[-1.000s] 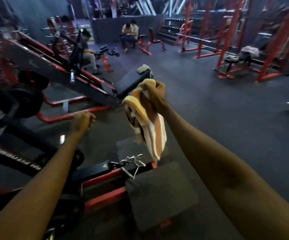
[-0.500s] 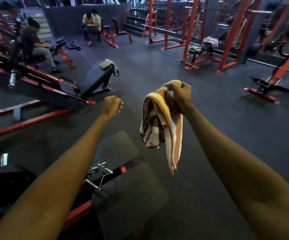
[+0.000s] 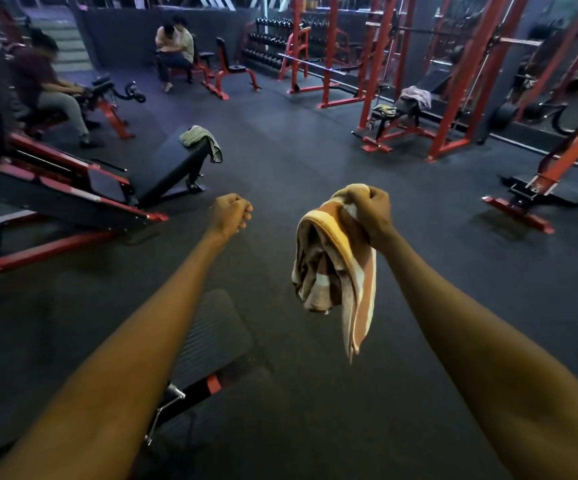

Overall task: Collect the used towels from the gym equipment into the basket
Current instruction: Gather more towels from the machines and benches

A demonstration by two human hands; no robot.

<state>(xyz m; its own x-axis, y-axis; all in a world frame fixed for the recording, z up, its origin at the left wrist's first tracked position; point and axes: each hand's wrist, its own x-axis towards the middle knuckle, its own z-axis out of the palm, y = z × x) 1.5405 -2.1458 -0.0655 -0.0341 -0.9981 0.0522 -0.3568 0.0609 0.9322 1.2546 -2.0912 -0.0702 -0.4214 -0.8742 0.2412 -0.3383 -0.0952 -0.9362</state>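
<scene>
My right hand (image 3: 370, 213) grips the top of an orange, brown and white striped towel (image 3: 336, 271), which hangs bunched in the air over the dark floor. My left hand (image 3: 230, 213) is a closed fist with nothing in it, a little to the left. A grey-green towel (image 3: 199, 138) lies draped over the top of a black inclined pad (image 3: 173, 168) on the leg-press machine ahead left. A pale towel (image 3: 415, 97) rests on a bench inside the red rack at the far right, with a small yellow-green cloth (image 3: 384, 110) beside it. No basket is in view.
A person (image 3: 48, 88) sits on a machine at the far left; two people (image 3: 175, 46) sit on a bench at the back. Red racks (image 3: 453, 81) and a dumbbell rack (image 3: 270, 43) line the back. A black footplate (image 3: 214, 337) lies below my left arm. A red machine (image 3: 557, 168) stands right.
The view has swung right, so the leg-press machine has slid left and the open floor and red racks have come in. My right hand still carries the striped towel; my left fist stays shut.
</scene>
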